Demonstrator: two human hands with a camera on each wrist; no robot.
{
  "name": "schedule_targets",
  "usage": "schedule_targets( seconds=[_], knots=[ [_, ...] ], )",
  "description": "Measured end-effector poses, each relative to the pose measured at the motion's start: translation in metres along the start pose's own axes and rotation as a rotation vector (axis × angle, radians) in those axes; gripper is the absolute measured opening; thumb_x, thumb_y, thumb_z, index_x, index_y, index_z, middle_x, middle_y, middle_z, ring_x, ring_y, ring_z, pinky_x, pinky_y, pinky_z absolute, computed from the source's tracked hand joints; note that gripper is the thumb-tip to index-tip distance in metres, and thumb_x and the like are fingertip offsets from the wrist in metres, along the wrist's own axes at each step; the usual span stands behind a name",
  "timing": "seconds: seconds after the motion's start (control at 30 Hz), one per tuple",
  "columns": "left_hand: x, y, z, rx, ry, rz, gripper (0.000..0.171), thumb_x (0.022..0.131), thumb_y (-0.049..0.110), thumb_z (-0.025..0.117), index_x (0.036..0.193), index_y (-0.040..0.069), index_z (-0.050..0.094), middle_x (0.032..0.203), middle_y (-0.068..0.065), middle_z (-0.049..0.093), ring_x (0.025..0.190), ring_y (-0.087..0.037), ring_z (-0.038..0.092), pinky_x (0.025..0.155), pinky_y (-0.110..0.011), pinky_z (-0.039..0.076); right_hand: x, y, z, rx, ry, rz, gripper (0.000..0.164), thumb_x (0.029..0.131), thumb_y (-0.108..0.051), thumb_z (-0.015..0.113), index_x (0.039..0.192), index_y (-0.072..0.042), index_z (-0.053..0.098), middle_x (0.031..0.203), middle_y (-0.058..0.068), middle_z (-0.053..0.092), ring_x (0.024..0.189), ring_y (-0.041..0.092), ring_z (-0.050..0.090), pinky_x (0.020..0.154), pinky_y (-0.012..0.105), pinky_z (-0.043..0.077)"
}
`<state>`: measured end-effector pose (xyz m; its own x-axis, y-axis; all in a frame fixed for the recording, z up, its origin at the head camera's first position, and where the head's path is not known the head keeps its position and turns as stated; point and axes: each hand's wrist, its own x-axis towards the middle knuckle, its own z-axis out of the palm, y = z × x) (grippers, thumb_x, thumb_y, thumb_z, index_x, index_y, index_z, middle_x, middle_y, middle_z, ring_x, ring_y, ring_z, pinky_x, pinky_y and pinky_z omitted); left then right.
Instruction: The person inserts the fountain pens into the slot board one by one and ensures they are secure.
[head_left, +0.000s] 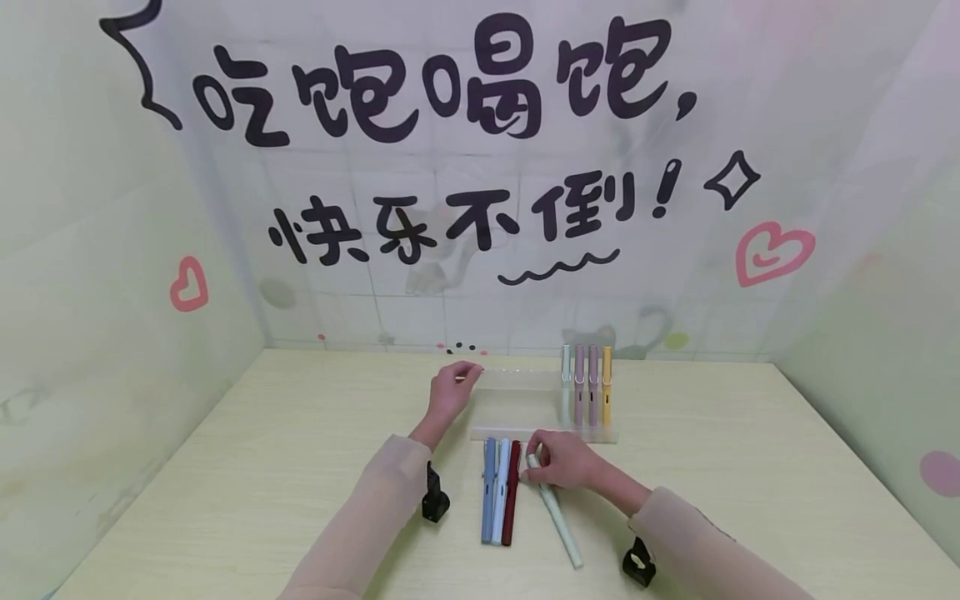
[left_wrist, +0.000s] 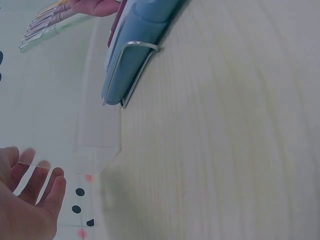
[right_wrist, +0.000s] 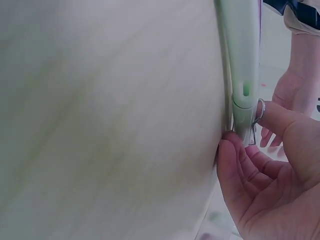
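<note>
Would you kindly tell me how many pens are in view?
8. Clear rack: one pale green pen, two purple pens, one yellow pen. Table, side by side: a blue pen, a light blue pen, a dark red pen. Right hand: another pale green pen.

Smooth plastic pen (right_wrist: pixel 242 55), shiny metal clip (right_wrist: pixel 263 110), clear plastic rack (head_left: pixel 502 434)

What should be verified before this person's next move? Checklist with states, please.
1. Right hand grips the pale green pen: ok, near its clip.
2. Left hand holds the clear stand: ok, upper left corner.
3. Racked pens in place: ok, four on the right.
4. Free stand space: ok, left of those four.
5. Held pen's lower end off the table: cannot tell.
6. Three loose pens racked: not ok, lying in front of the stand.
</note>
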<state>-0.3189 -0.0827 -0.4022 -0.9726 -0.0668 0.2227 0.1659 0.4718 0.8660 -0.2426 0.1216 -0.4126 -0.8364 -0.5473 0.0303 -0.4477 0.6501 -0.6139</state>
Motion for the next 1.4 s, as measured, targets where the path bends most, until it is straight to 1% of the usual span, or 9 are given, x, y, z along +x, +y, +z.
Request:
schedule_targets(
  seconds=[0.2,0.3,0.4,0.5,0.67,0.87,1.1,1.27,1.4],
  knots=[
    [0.0,-0.001,0.001,-0.012,0.0,-0.01,0.024,0.092,0.02,0.055,0.102,0.001,0.066,0.099,-0.012,0.064,0.094,-0.026,0.06,0.08,-0.035,0.05,-0.001,0.003,-0.003,0.07,0.035,-0.027,0.022,0.078,-0.011,0.07,0.093,-0.003,0.056,0.064,-0.004,0.051,0.052,0.007,0.045,0.046,0.02,0.039],
    [0.001,-0.002,0.001,-0.012,-0.002,-0.007,0.024,0.092,0.02,0.055,0.102,0.001,0.066,0.099,-0.012,0.064,0.095,-0.026,0.06,0.08,-0.035,0.05,-0.001,0.005,-0.005,0.092,0.056,-0.033,0.022,0.078,-0.011,0.07,0.094,-0.002,0.056,0.066,-0.003,0.052,0.054,0.007,0.046,0.047,0.021,0.04],
    [0.001,-0.003,0.002,-0.015,-0.003,-0.007,0.024,0.092,0.02,0.055,0.102,0.002,0.066,0.099,-0.012,0.064,0.094,-0.026,0.059,0.079,-0.035,0.05,-0.001,0.005,-0.008,0.119,0.069,-0.024,0.023,0.078,-0.012,0.07,0.094,-0.002,0.057,0.067,-0.002,0.052,0.053,0.008,0.048,0.047,0.021,0.041],
    [0.0,-0.003,0.002,-0.017,-0.002,-0.011,0.023,0.092,0.02,0.055,0.102,0.002,0.066,0.099,-0.012,0.064,0.094,-0.026,0.06,0.079,-0.035,0.05,-0.001,0.003,-0.01,0.156,0.084,0.004,0.024,0.079,-0.013,0.071,0.094,-0.002,0.056,0.069,0.0,0.052,0.054,0.01,0.049,0.048,0.023,0.043],
    [0.0,-0.004,0.002,-0.015,-0.001,-0.009,0.022,0.092,0.02,0.056,0.101,0.002,0.066,0.098,-0.012,0.064,0.094,-0.026,0.06,0.079,-0.035,0.05,0.002,0.003,-0.015,0.216,0.122,0.027,0.025,0.079,-0.012,0.071,0.094,-0.001,0.055,0.071,0.002,0.053,0.056,0.012,0.052,0.049,0.025,0.047],
    [0.0,-0.003,0.002,-0.023,-0.003,-0.021,0.023,0.092,0.02,0.056,0.102,0.003,0.066,0.099,-0.011,0.064,0.094,-0.026,0.06,0.079,-0.035,0.05,0.006,0.004,-0.023,0.201,0.19,0.0,0.027,0.079,-0.012,0.071,0.096,0.001,0.055,0.072,0.003,0.055,0.057,0.012,0.054,0.049,0.024,0.049],
    [0.0,-0.002,0.001,-0.025,-0.003,-0.019,0.023,0.092,0.02,0.055,0.102,0.002,0.065,0.099,-0.012,0.064,0.094,-0.027,0.06,0.078,-0.035,0.05,0.011,0.004,-0.033,0.176,0.274,0.054,0.029,0.079,-0.014,0.071,0.098,0.001,0.054,0.074,0.003,0.055,0.061,0.012,0.053,0.05,0.024,0.047],
    [0.0,-0.001,0.0,-0.023,0.0,-0.014,0.022,0.092,0.019,0.056,0.101,0.002,0.065,0.099,-0.012,0.064,0.094,-0.027,0.06,0.079,-0.035,0.05,0.015,0.002,-0.043,0.173,0.328,0.06,0.029,0.08,-0.015,0.071,0.098,0.001,0.055,0.075,0.004,0.055,0.068,0.015,0.053,0.055,0.027,0.046],
    [0.0,-0.001,0.0,-0.02,-0.003,-0.005,0.023,0.092,0.019,0.055,0.102,0.001,0.065,0.099,-0.012,0.064,0.094,-0.027,0.06,0.078,-0.035,0.05,0.018,-0.001,-0.051,0.165,0.357,0.066,0.028,0.08,-0.014,0.071,0.097,0.0,0.055,0.076,0.004,0.056,0.07,0.016,0.054,0.056,0.028,0.046]
  ],
)
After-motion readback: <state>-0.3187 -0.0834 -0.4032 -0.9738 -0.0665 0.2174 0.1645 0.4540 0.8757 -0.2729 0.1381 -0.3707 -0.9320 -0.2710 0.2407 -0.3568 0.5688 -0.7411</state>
